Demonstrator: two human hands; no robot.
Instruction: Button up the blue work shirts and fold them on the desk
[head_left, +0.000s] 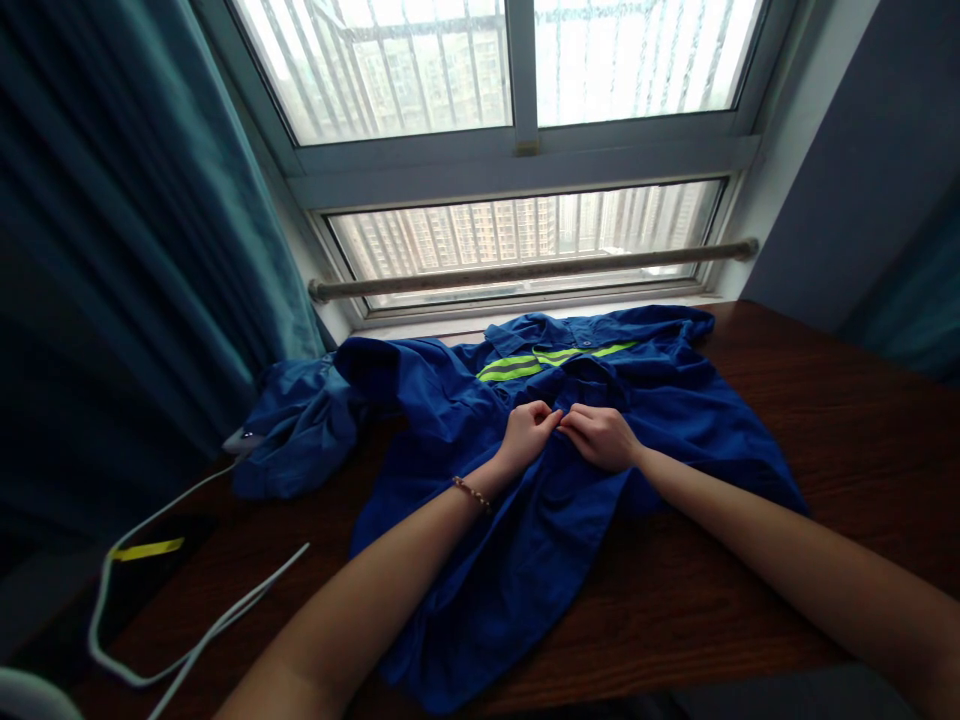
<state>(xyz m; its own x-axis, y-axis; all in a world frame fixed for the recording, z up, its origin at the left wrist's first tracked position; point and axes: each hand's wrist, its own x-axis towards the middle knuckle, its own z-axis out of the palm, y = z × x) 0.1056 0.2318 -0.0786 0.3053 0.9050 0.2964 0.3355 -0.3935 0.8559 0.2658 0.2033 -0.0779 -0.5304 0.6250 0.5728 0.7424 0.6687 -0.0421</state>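
Observation:
A blue work shirt (517, 560) with a yellow-green and grey reflective band (517, 367) lies spread on the dark wooden table, its collar end towards the window. My left hand (529, 432), with a beaded bracelet at the wrist, pinches the cloth at the middle of the shirt front. Right beside it, my right hand (600, 436) is closed on the same front edge, fingertips almost touching the left ones. Whatever small part sits between the fingertips is hidden. Below the hands the lower front hangs in folds towards the table's near edge.
A crumpled blue cloth bundle (296, 425) sits at the left. White cables (217, 625) and a yellow strip (148, 550) lie on the left side of the table (847, 430). Behind it are a window with a horizontal rail (532, 270) and a teal curtain (150, 200).

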